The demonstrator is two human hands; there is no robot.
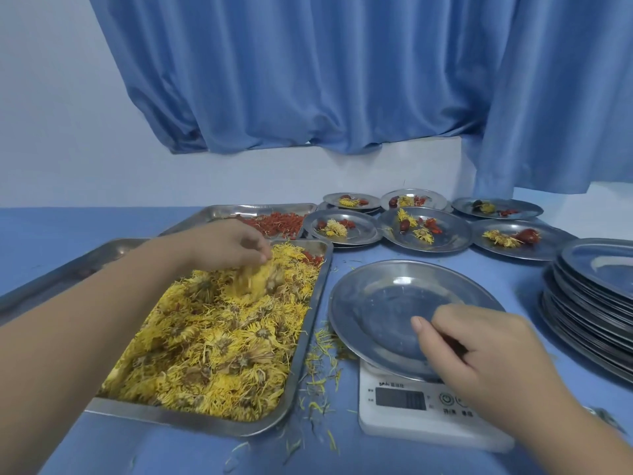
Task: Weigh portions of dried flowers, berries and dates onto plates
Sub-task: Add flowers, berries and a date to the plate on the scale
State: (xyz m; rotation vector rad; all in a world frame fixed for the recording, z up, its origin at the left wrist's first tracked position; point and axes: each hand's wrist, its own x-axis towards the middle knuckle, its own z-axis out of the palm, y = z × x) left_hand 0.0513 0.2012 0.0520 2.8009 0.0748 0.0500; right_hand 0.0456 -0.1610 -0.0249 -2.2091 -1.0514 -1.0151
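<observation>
A steel tray (301,344) full of yellow dried flowers (219,341) lies in front of me. My left hand (226,245) hovers over its far end, fingers curled round a blurred clump of flowers (260,281). An empty steel plate (387,303) sits on a white digital scale (418,409). My right hand (479,351) lies over the plate's near right rim, fingers curled, thumb resting on the plate. Behind, a second tray (260,210) holds red berries (277,224).
Several filled steel plates (424,228) with flowers, berries and dates stand at the back right. A stack of empty plates (596,303) rises at the right edge. A third tray (68,269) lies far left. Loose petals (322,365) litter the blue table. Blue curtains hang behind.
</observation>
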